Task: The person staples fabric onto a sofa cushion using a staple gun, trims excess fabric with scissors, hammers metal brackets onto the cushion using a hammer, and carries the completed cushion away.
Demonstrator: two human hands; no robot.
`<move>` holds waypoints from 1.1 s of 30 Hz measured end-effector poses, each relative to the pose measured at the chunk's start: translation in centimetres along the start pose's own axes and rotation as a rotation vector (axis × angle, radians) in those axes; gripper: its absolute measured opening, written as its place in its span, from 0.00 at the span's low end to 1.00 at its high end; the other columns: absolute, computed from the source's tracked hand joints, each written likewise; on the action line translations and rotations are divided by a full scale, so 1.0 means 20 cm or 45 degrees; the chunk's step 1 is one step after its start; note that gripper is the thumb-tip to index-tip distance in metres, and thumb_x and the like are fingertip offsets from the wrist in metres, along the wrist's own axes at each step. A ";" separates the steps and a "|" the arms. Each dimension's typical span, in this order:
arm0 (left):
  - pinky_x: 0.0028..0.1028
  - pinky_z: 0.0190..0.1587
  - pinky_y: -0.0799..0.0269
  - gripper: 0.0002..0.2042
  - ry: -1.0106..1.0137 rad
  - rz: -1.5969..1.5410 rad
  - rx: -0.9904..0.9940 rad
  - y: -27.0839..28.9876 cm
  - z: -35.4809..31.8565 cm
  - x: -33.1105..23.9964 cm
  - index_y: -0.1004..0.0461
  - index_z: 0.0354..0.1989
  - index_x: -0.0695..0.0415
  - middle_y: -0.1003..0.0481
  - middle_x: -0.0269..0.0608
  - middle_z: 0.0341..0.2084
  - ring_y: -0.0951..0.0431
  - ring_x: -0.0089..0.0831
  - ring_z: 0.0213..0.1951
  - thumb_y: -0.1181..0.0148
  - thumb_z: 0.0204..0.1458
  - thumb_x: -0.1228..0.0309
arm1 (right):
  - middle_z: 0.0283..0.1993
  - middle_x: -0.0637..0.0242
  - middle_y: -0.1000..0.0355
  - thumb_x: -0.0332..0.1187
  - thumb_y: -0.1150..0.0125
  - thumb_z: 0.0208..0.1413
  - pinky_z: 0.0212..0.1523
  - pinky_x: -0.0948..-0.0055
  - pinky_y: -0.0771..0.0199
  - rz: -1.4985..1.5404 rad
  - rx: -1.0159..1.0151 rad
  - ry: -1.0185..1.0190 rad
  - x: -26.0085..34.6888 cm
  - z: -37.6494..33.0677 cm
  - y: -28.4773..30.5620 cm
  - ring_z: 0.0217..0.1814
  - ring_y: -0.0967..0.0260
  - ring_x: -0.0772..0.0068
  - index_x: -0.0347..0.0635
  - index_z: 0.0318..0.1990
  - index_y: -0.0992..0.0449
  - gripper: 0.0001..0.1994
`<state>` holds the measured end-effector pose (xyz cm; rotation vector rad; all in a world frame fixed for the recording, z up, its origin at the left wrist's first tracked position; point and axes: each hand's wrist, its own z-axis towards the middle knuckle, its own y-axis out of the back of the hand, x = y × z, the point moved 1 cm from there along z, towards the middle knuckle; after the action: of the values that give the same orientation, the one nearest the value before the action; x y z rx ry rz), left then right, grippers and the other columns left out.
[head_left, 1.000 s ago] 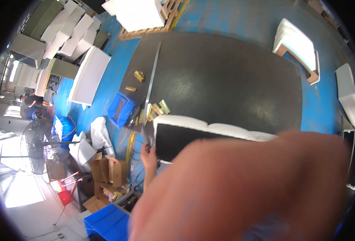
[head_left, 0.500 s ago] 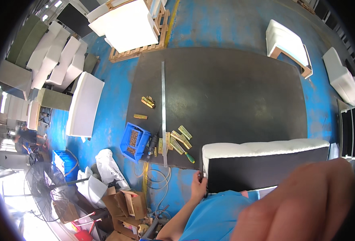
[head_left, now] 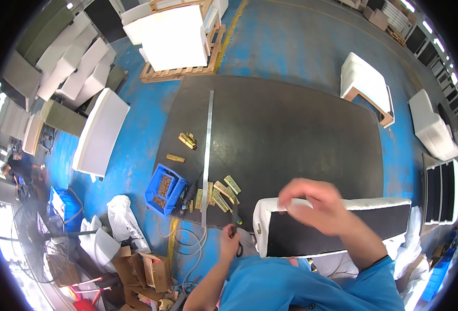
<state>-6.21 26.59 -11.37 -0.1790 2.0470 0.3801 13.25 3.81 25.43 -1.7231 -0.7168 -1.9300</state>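
Note:
My left hand (head_left: 229, 244) is closed round a pair of dark scissors (head_left: 234, 220), blades pointing away from me over the table edge and a black handle loop showing at the palm. A padded furniture panel (head_left: 337, 228), black on the face and edged in fluffy white wadding, stands in front of my body at the near side of the table. Above its far edge hovers my right hand (head_left: 314, 205), fingers curved and apart from the thumb, with nothing seen in it. Slight blur softens that hand.
On the dark table (head_left: 291, 135) lie a long metal ruler (head_left: 208, 140), several brass-coloured hinges (head_left: 223, 192), a blue bin (head_left: 164, 189) of screws and a dark power tool (head_left: 190, 194). Cardboard boxes (head_left: 154, 272) and a fan (head_left: 27, 233) stand left. White upholstered pieces (head_left: 363, 78) sit beyond.
My right hand has drawn back from close to the camera to over the panel. My left hand has come away from the panel's left end, and the scissors now show clearly.

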 end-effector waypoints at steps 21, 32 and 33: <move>0.47 0.56 0.29 0.21 -0.064 0.886 -0.777 0.34 2.57 0.43 0.33 0.55 0.62 0.31 0.59 0.54 0.27 0.59 0.53 0.40 0.57 0.64 | 0.53 0.48 0.28 0.42 0.52 0.61 0.63 0.50 0.42 -1.527 -0.514 -0.853 -1.23 -0.16 -0.18 0.59 0.34 0.44 0.35 0.48 0.24 0.20; 0.42 0.40 0.22 0.20 0.284 0.493 -0.493 0.38 3.18 0.34 0.31 0.39 0.62 0.21 0.52 0.31 0.18 0.49 0.34 0.33 0.55 0.57 | 0.50 0.48 0.27 0.44 0.54 0.62 0.59 0.52 0.40 -1.533 -0.496 -0.964 -1.25 -0.09 -0.17 0.54 0.32 0.46 0.34 0.46 0.23 0.21; 0.39 0.35 0.22 0.17 0.255 0.227 -0.485 0.43 3.13 0.40 0.32 0.39 0.61 0.22 0.48 0.29 0.19 0.44 0.31 0.36 0.58 0.59 | 0.50 0.48 0.27 0.44 0.54 0.62 0.58 0.52 0.40 -1.522 -0.500 -0.962 -1.25 -0.08 -0.18 0.53 0.32 0.46 0.35 0.46 0.23 0.21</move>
<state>39.30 56.21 -44.76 -0.2752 2.1764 0.8951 12.64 5.27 0.15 -2.6568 -2.1396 -2.0866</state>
